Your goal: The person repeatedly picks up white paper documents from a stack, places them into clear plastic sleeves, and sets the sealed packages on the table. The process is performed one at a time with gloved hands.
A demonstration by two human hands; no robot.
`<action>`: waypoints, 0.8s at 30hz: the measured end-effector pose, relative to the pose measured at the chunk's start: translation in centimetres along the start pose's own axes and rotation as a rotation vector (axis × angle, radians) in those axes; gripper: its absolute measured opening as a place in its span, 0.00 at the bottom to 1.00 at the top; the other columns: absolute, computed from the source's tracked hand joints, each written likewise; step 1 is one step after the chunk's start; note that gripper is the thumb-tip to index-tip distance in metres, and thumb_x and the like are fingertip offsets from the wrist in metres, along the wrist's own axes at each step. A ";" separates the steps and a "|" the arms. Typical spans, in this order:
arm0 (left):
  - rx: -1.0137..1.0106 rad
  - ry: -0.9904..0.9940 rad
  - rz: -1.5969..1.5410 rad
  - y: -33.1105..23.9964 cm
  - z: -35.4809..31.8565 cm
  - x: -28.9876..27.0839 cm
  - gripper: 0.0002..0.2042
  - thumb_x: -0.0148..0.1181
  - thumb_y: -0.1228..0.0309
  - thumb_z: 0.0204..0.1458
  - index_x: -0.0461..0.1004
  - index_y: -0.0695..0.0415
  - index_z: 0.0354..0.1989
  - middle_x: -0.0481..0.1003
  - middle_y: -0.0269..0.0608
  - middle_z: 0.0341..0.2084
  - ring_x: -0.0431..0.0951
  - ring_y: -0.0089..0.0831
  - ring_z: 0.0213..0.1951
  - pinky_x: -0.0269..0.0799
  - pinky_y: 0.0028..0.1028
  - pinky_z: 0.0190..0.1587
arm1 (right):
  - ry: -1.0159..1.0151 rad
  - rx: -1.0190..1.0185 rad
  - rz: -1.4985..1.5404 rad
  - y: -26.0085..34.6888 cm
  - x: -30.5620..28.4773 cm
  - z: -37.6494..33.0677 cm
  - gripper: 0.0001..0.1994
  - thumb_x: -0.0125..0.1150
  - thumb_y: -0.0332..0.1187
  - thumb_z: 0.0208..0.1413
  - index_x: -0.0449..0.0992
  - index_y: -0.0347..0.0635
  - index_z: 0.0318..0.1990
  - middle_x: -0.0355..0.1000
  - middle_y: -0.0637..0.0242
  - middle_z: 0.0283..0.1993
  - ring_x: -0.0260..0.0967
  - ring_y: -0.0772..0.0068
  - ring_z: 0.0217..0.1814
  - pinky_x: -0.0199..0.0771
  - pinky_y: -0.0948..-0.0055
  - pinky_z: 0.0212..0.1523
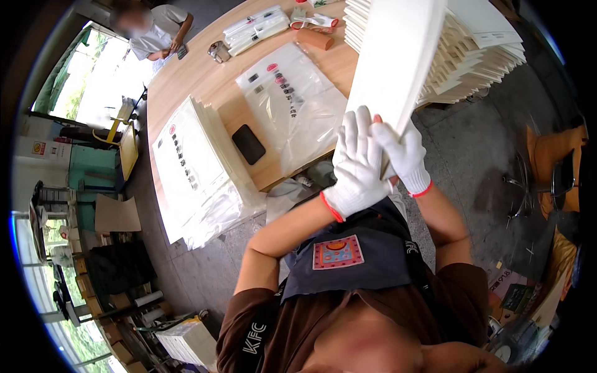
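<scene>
A tall bundle of long white sheets (395, 56), perhaps card or thin board, stands tilted in front of me at the table's right edge. My left hand (359, 166), in a white knit glove with a red cuff, lies flat on the bundle's near left face, fingers stretched out. Gloved the same way, my right hand (404, 152) is closed round the bundle's right edge near its lower end. One bare fingertip shows beside the right glove. The right hand's other fingers are partly hidden behind the sheets.
On the wooden table (199, 78) lie a stack of printed plastic bags (186, 168), a black phone (249, 144) and flat clear bags (292, 99). Stacked slotted white boards (460, 62) rise at right. A person (155, 31) stands beyond the table. An office chair (559, 177) is at right.
</scene>
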State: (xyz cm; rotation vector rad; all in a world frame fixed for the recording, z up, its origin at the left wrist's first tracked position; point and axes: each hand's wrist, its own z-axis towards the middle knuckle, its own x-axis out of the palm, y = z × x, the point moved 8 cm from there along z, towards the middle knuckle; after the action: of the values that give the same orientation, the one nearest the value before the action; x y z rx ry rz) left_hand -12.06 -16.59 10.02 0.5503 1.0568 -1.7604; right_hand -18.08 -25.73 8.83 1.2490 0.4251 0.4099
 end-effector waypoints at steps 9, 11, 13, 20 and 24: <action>-0.522 -0.102 0.079 19.9 -3.3 -6.9 0.26 0.63 0.75 0.42 0.69 0.57 0.54 0.72 0.34 0.30 0.71 0.27 0.37 0.66 0.28 0.44 | 0.362 -0.438 -0.811 -0.1 -1.4 -5.9 0.09 0.58 0.36 0.53 0.76 0.43 0.39 0.74 0.59 0.35 0.75 0.58 0.33 0.76 0.64 0.31; -0.674 -0.025 -0.442 23.1 -2.4 -6.1 0.22 0.56 0.79 0.45 0.70 0.58 0.53 0.72 0.32 0.27 0.70 0.21 0.31 0.67 0.24 0.38 | 0.558 -0.777 -1.048 -0.9 0.6 -7.9 0.08 0.57 0.38 0.53 0.75 0.45 0.35 0.72 0.61 0.34 0.74 0.59 0.31 0.76 0.63 0.29; -0.605 -0.097 -0.667 23.0 -0.4 -7.4 0.21 0.50 0.83 0.44 0.71 0.58 0.50 0.73 0.33 0.27 0.69 0.19 0.27 0.68 0.22 0.33 | 0.569 -0.577 -1.097 -3.8 2.1 -6.6 0.08 0.57 0.39 0.53 0.72 0.45 0.31 0.70 0.62 0.34 0.73 0.60 0.29 0.75 0.63 0.27; -0.433 0.334 -0.361 12.2 -5.8 -5.3 0.13 0.54 0.77 0.49 0.75 0.55 0.44 0.78 0.42 0.28 0.79 0.38 0.31 0.75 0.30 0.36 | 0.910 0.165 -0.828 -10.3 5.5 -1.8 0.12 0.53 0.39 0.58 0.78 0.48 0.44 0.76 0.56 0.47 0.73 0.48 0.47 0.75 0.57 0.45; 0.295 0.326 -0.408 5.2 -11.2 -1.0 0.13 0.54 0.74 0.47 0.78 0.53 0.41 0.79 0.40 0.30 0.76 0.31 0.23 0.73 0.29 0.26 | 0.592 0.554 1.079 -17.3 6.8 -1.5 0.12 0.54 0.33 0.61 0.77 0.38 0.47 0.75 0.63 0.46 0.69 0.70 0.56 0.68 0.68 0.56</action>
State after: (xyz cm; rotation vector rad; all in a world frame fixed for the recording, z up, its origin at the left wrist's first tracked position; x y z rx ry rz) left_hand -8.05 -7.37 2.86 0.8746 1.2006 -2.2606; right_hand -11.94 -25.60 -8.73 1.8356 0.3304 1.6944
